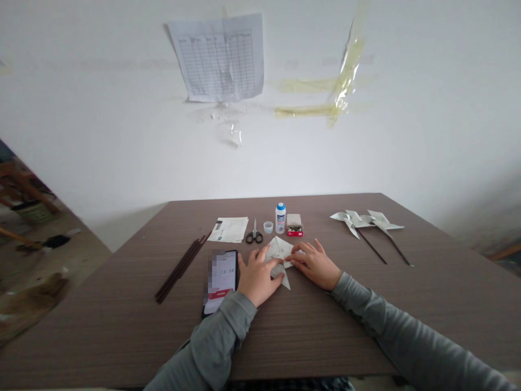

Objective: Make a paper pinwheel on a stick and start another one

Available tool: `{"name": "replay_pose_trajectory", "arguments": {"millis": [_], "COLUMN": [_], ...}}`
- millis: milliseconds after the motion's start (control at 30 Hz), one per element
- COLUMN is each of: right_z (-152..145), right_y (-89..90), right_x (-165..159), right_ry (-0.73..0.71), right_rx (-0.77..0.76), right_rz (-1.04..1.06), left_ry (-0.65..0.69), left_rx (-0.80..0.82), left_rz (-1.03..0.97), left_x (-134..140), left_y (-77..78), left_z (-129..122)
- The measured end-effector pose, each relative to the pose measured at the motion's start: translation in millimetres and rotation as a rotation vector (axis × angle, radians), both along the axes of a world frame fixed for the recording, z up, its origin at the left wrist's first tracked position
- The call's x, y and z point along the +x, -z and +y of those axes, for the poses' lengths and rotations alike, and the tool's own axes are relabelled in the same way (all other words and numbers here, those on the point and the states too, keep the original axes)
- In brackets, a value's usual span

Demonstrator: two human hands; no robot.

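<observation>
A paper pinwheel (280,247), pale with faint printing, lies on the table between my two hands. My left hand (257,276) grips its left side, thumb and fingers curled over the paper. At its middle, the fingertips of my right hand (316,265) close together on a folded flap. Whether anything small sits under those fingertips is hidden. A phone (222,279) with a lit screen lies just left of my left hand. Beyond the paper are black-handled scissors (254,236), a small clear cup (268,227), a blue-capped white bottle (280,220) and an open red box (295,230) of small metal pieces.
Several dark brown sticks (179,271) lie at the left, near a stack of paper sheets (228,229). Two pinwheels on sticks (380,220) rest at the right. The brown table (325,336) meets a white wall bearing a taped printed sheet (220,60).
</observation>
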State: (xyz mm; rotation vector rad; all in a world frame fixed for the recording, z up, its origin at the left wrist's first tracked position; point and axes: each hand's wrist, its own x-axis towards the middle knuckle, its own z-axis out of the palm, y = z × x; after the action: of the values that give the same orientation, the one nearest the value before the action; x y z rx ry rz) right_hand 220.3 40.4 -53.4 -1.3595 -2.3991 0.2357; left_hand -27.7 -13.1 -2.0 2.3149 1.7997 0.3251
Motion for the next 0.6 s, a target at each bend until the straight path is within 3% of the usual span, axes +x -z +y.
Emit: {"name": "replay_pose_trajectory", "arguments": {"millis": [600], "right_z": [-3.4], "right_y": [-12.5], "right_x": [8.3], "right_ry": [-0.076], "right_rx": [0.009], "right_rz": [-0.055], "left_ry": [0.025], "left_rx": [-0.064], "left_rz": [0.0], "left_x": [-5.6], "left_y": [-8.9], "left_z": [-6.8]}}
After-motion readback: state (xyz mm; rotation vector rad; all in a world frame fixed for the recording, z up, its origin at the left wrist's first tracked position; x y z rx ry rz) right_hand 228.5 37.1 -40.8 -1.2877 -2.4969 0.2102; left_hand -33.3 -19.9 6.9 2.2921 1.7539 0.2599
